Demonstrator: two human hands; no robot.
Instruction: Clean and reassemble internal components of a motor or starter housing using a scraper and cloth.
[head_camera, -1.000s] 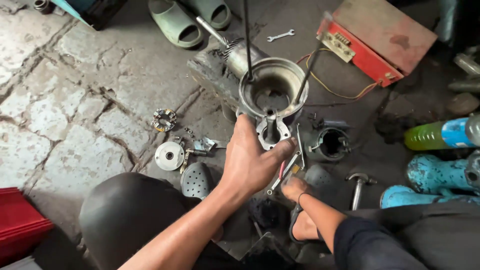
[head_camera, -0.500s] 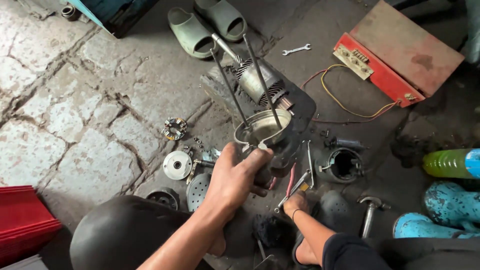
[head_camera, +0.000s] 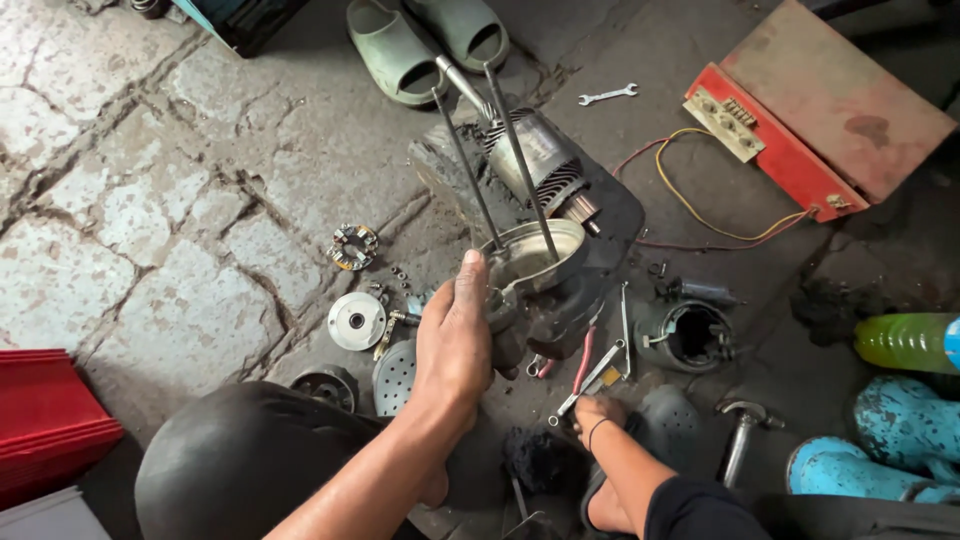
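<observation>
The left hand (head_camera: 455, 340) grips a metal housing (head_camera: 535, 262) at frame center, its 2 long bolts (head_camera: 515, 160) slanting toward the upper left; the right hand (head_camera: 597, 412), lower down, pinches a small tool (head_camera: 590, 385).

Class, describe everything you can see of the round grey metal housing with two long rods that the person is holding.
The round grey metal housing is a shallow, cup-like shell with a shiny rim and a darker, grimy lower body. Two long thin metal rods rise from it, leaning up and to the left. It is tilted, held above the dark oily floor mat. The left hand grips its lower left side; nothing else clearly touches it.
</observation>
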